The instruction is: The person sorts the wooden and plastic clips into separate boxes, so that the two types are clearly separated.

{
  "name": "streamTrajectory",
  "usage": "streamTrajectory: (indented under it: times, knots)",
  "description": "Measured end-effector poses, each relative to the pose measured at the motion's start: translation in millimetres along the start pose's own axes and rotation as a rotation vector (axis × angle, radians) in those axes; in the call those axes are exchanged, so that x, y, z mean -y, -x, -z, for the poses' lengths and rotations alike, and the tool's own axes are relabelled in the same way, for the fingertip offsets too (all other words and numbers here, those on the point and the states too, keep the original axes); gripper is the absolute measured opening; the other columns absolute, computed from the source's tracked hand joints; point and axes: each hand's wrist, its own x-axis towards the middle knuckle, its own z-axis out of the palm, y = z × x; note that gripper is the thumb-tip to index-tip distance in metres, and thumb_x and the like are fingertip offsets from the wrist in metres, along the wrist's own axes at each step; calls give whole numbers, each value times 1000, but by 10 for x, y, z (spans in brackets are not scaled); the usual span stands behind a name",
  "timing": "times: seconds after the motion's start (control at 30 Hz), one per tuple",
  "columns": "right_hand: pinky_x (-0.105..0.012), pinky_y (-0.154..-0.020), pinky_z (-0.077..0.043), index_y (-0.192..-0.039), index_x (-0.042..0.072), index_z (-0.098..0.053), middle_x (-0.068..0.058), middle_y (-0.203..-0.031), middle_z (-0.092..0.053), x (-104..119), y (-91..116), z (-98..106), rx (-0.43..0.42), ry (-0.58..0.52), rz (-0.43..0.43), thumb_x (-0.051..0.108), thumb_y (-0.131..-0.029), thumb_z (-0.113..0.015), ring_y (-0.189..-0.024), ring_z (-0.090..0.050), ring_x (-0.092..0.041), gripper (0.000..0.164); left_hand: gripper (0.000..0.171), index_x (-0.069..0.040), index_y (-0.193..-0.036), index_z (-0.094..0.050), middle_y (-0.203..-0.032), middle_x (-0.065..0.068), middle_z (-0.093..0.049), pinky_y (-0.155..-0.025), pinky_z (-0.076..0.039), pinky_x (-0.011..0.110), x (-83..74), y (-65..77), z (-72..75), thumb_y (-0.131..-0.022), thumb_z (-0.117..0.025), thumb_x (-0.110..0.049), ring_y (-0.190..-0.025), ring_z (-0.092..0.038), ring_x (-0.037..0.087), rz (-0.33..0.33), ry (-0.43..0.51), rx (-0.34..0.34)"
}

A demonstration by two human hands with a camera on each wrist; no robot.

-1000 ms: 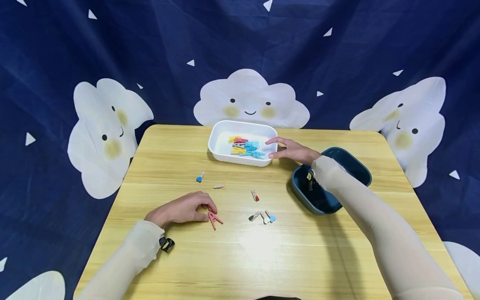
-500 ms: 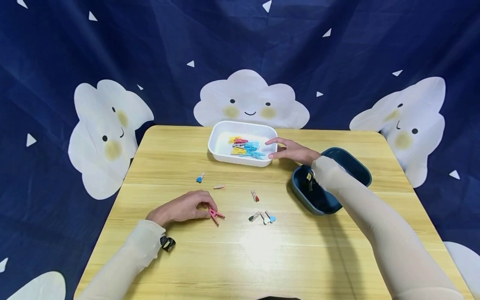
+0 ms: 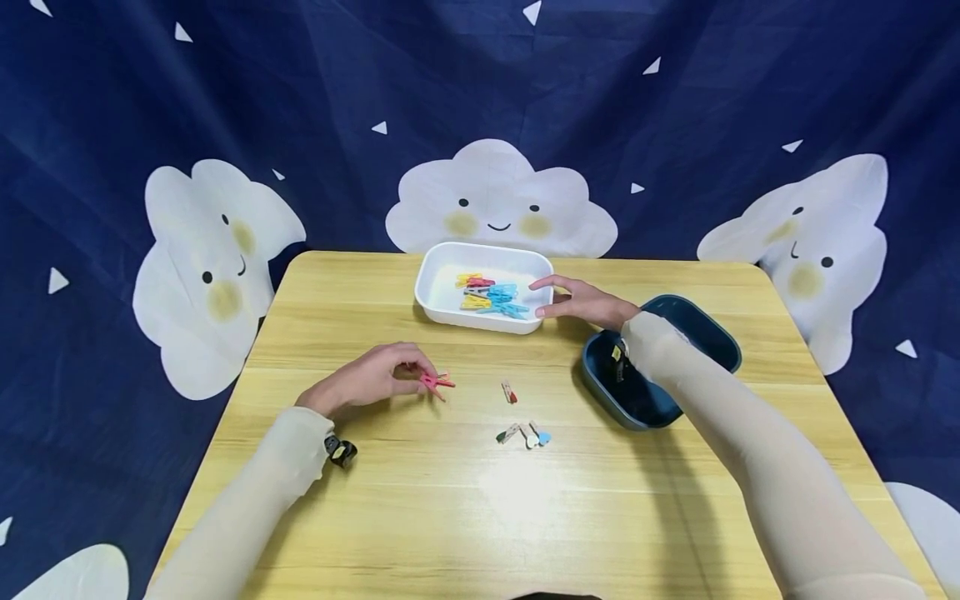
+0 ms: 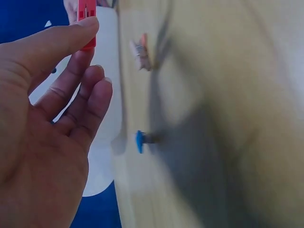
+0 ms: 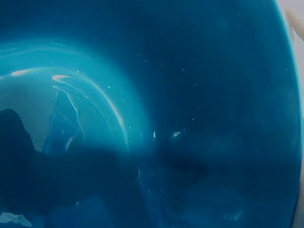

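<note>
Farther up the table (image 3: pixel 420 508) than half a second earlier, the left hand (image 3: pixel 375 377) had moved toward the white basin (image 3: pixel 480 321), taking the pinkish-red clothespin (image 3: pixel 432 383) along, while the right hand had stayed put. That left hand pinched the clothespin between thumb and forefinger, well clear of the wood. Below it lay a blue-heart clip (image 4: pixel 139 141) (hidden from the head camera by the hand) and, near that, an orange-ended wooden clip (image 4: pixel 142 54). Beyond, the basin held a small heap of yellow, red and blue pegs (image 3: pixel 501 292). Nearer the person lay a red-heart clip (image 3: pixel 509 392), and closer still three more heart clips (image 3: pixel 529 436) in a loose cluster. Farther right, the right hand (image 3: pixel 588 304) rested over the basin's right rim with thumb and forefinger spread apart; whether its other fingers touched the side, I could not tell. Its sleeve crossed above the dark teal tub (image 3: pixel 609 402), which filled the right wrist view.
</note>
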Motion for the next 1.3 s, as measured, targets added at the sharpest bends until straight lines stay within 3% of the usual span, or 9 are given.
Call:
streamTrajectory:
  times: [0.17,0.33,0.63,1.07,1.3]
  knots:
    - [-67,-134,-11,-160,24,-50,-9,-181,-20,10,-5,1,5,-3,1,42,-99,-80,-165,-19,-36,70,23,-22,-122,-78,-117,-4,-74,-95,-56,43,-52,-172,115,-101,-80,-14,-106,-65,18,-10,-25,-47]
    - [-66,-133,-11,-160,23,-50,-9,-180,-21,23,7,6,-4,-7,6,40,-99,-79,-164,-20,-36,70,20,-22,-123,-78,-120,-3,-75,-98,-54,42,-155,-403,199,-104,-76,-15,-109,-65,21,25,43,-102]
    - [-62,-134,-15,-158,23,-53,-7,-178,-27,17,-9,-12,4,-8,29,40,-99,-80,-162,-26,-33,67,21,-17,-123,-78,-114,1,-73,-101,-54,41,-311,-863,242,-102,-77,-15,-107,-65,21,-18,38,-189]
    - [-63,-135,-11,-158,20,-52,-9,-178,-24,35,4,1,-5,-30,40,36,-100,-80,-164,-22,-34,66,20,-11,-121,-78,-111,6,-74,-99,-54,38,-438,-1264,303,-101,-79,-14,-105,-65,23,-24,23,-227]
    - [-64,-135,-12,-159,21,-51,-11,-179,-22,3,3,5,3,-20,28,36,-101,-78,-164,-21,-35,65,17,-14,-119,-77,-108,5,-69,-94,-49,35,-466,-1465,312,-102,-78,-15,-103,-60,22,65,12,-217]
